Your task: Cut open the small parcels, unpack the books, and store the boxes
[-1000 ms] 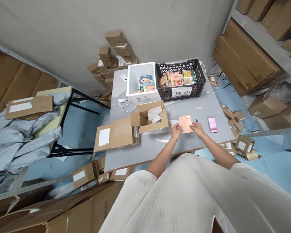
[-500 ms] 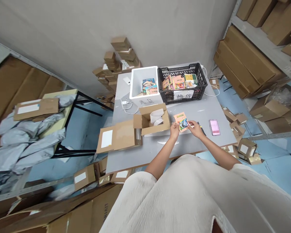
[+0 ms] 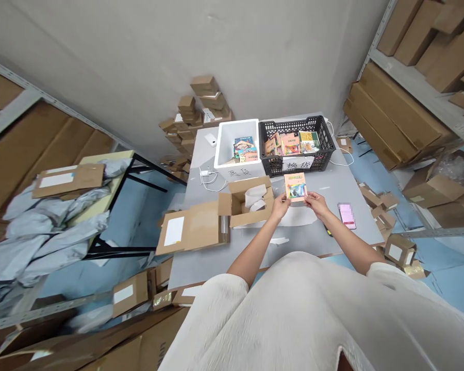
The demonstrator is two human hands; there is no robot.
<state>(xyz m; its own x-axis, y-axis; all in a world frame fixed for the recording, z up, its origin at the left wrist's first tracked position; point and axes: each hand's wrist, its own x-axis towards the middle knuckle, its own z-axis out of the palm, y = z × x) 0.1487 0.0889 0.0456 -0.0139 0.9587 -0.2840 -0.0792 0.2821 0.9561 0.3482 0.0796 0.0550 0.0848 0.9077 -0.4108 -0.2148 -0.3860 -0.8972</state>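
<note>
Between my two hands a small pink-orange book (image 3: 295, 186) is held up above the table, its cover with a colourful picture facing me. My left hand (image 3: 280, 206) grips the lower left edge, and my right hand (image 3: 316, 203) pinches the lower right edge. To the left of the book sits an open cardboard box (image 3: 251, 220) with white packing material (image 3: 255, 197) inside. Behind it stand a white foam box (image 3: 236, 126) and a black plastic crate (image 3: 325, 157), both with books in them. A phone (image 3: 347, 214) with a pink screen lies right of my right forearm.
The grey table (image 3: 195, 270) also bears a flat cardboard box (image 3: 191, 226) with a white label, and a charger with a white cable (image 3: 212, 186). A dark tool partly shows by my right forearm. Grey parcels (image 3: 34, 226) lie on a side table. Shelves with cartons (image 3: 394, 123) stand right.
The book was turned over from its back, with a barcode, to its picture cover. My hands then raised it a little towards the crate. The head view tilted upward slightly.
</note>
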